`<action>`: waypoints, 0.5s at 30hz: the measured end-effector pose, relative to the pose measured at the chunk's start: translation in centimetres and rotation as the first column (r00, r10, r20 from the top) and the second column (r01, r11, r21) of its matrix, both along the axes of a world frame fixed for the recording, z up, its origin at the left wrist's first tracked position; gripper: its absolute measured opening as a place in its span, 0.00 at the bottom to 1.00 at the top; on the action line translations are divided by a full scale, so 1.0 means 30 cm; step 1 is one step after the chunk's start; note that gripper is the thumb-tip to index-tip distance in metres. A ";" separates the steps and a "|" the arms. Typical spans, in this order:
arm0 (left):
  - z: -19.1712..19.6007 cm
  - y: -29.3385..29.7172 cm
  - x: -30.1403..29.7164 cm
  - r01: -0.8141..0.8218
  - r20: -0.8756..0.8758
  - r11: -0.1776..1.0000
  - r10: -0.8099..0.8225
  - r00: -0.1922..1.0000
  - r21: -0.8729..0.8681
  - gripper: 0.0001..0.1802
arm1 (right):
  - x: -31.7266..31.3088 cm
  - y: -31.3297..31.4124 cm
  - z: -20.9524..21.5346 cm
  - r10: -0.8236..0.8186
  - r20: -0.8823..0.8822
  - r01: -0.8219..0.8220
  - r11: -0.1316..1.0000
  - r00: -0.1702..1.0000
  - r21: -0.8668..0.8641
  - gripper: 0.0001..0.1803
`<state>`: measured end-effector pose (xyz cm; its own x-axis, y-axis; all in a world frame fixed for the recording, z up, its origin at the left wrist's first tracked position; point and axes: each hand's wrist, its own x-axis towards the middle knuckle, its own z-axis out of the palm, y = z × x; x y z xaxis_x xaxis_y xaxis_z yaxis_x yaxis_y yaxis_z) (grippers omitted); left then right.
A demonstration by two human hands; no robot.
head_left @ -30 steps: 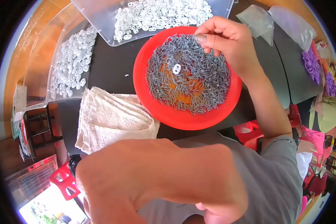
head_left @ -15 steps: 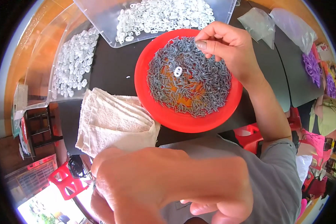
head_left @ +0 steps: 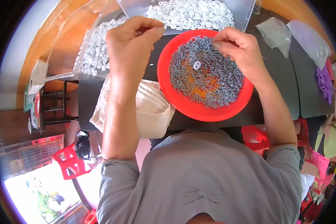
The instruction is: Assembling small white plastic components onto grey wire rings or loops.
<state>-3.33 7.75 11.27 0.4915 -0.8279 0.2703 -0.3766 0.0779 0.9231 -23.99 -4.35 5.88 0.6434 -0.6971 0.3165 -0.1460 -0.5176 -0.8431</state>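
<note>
A red plate heaped with small grey screws lies on a black table; one white ring rests on the heap. My right hand is over the plate's far right side, fingertips pinched down into the screws; what they hold is hidden. My left hand hovers left of the plate, thumb and forefinger pressed together with nothing visible between them. Beyond both hands a clear tray holds many white rings.
A second clear tray of white rings sits at the far left. A folded cream towel lies at the table's near edge beside the plate. Plastic bags and purple pieces are to the right. Red stools stand below.
My left hand, which was low and close to the camera, has risen and reached out over the table left of the plate. My right hand stays at the plate's far edge.
</note>
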 end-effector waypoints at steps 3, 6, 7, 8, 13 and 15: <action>-0.050 -0.077 0.068 -0.024 0.443 0.999 0.006 0.896 0.034 0.10 | 0.007 -0.012 -0.014 0.025 0.002 -0.025 1.000 1.000 -0.013 0.04; -0.105 -0.162 0.131 -0.041 0.794 0.991 -0.080 0.603 0.130 0.14 | 0.008 -0.013 -0.013 0.053 0.005 -0.053 0.998 0.999 -0.034 0.04; -0.121 -0.187 0.152 -0.082 0.887 0.979 -0.133 0.441 0.188 0.18 | 0.010 -0.014 -0.011 0.058 0.010 -0.058 0.997 0.998 -0.054 0.04; -0.141 -0.205 0.170 -0.090 0.893 0.978 -0.130 0.432 0.186 0.18 | 0.012 -0.013 -0.008 0.064 0.022 -0.063 0.996 0.998 -0.055 0.04; -0.207 -0.249 0.181 -0.109 0.947 0.968 -0.190 0.258 0.224 0.15 | -0.001 -0.013 0.000 0.038 0.043 -0.035 0.997 0.998 -0.071 0.03; -0.218 -0.252 0.181 -0.101 0.947 0.970 -0.187 0.262 0.220 0.15 | -0.003 -0.017 -0.003 0.046 0.059 -0.042 0.997 0.997 -0.070 0.03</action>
<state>2.10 0.19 4.72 -0.0467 -0.9369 0.3466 -0.9925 0.0042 -0.1223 -24.08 -4.86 5.79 0.6515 -0.6437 0.4015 -0.0715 -0.5790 -0.8122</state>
